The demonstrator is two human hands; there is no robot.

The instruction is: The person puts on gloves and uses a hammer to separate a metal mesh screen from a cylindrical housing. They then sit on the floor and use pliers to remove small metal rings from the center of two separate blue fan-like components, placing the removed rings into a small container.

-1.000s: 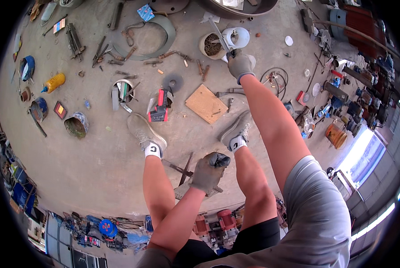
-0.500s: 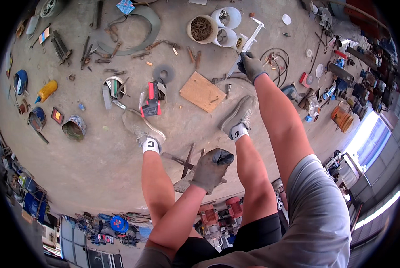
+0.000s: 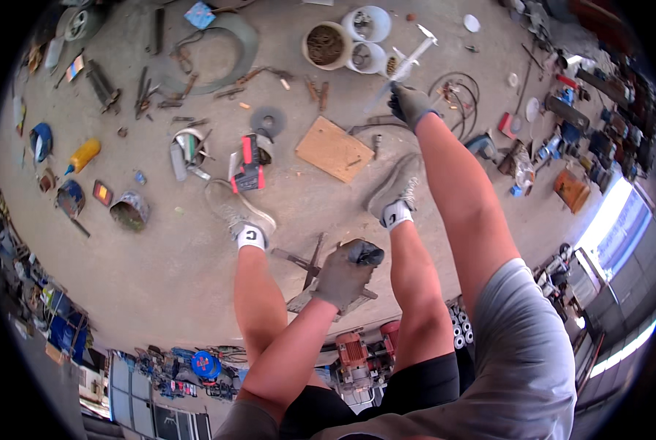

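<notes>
My right hand (image 3: pixel 411 104), in a grey glove, reaches forward over the floor with its fingers closed round a caliper (image 3: pixel 414 59). The caliper's jaws point away from me, beside white buckets (image 3: pixel 367 59), and its lower end blurs near my fingers. My left hand (image 3: pixel 348 273), also gloved, is curled shut between my legs; whether anything is inside its fingers is hidden. Under and beside it lie crossed metal bars (image 3: pixel 312 265) and a dark frame, partly covered by the hand. A wooden board (image 3: pixel 333 149) lies on the floor between my shoes.
A red and black power tool (image 3: pixel 249 165) stands by my left shoe. Nearby are a tin of rods (image 3: pixel 189 147), a grinding disc (image 3: pixel 268 122), a yellow bottle (image 3: pixel 85 155) and a coiled cable (image 3: pixel 469 103). Machine parts crowd the right side; red motors (image 3: pixel 353 352) stand behind me.
The view has turned slightly. My right hand and the caliper have shifted a little, still held together. My left hand stays closed in nearly the same place.
</notes>
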